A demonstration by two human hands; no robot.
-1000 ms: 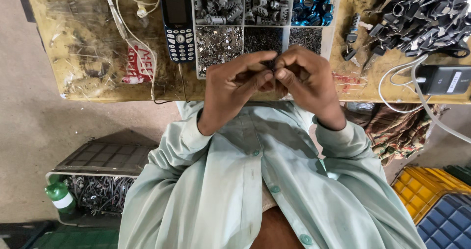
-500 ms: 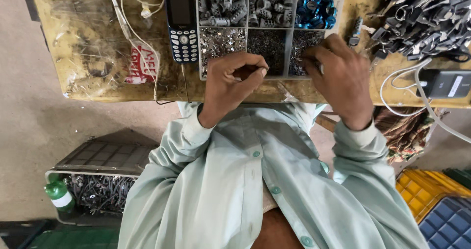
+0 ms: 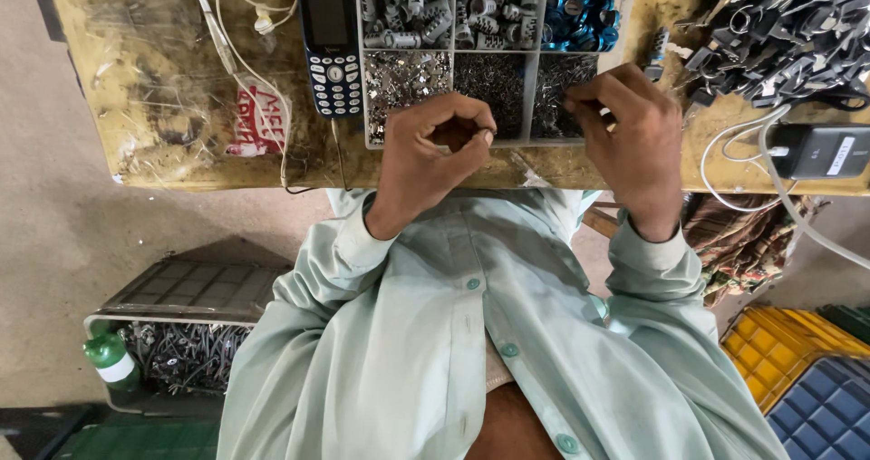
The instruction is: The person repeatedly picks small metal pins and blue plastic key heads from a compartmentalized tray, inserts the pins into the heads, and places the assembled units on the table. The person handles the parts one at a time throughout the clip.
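My left hand is curled at the table's near edge, thumb and forefinger pinched on a small metal part. My right hand reaches over the lower right compartment of a grey divided parts tray. Its fingertips are together among thin metal pieces, and whether they hold one is hidden. The tray's upper compartments hold grey metal fittings and blue parts. The lower ones hold small shiny and dark pieces.
A worn wooden table carries a dark keypad phone, a white cable, a heap of dark metal clips and a black adaptor. Below stand a crate of dark parts, a green bottle, and yellow and blue crates.
My hands were joined together over the table edge. They have parted: the right moved right and forward to the tray, while the left stayed near the edge with its pinch.
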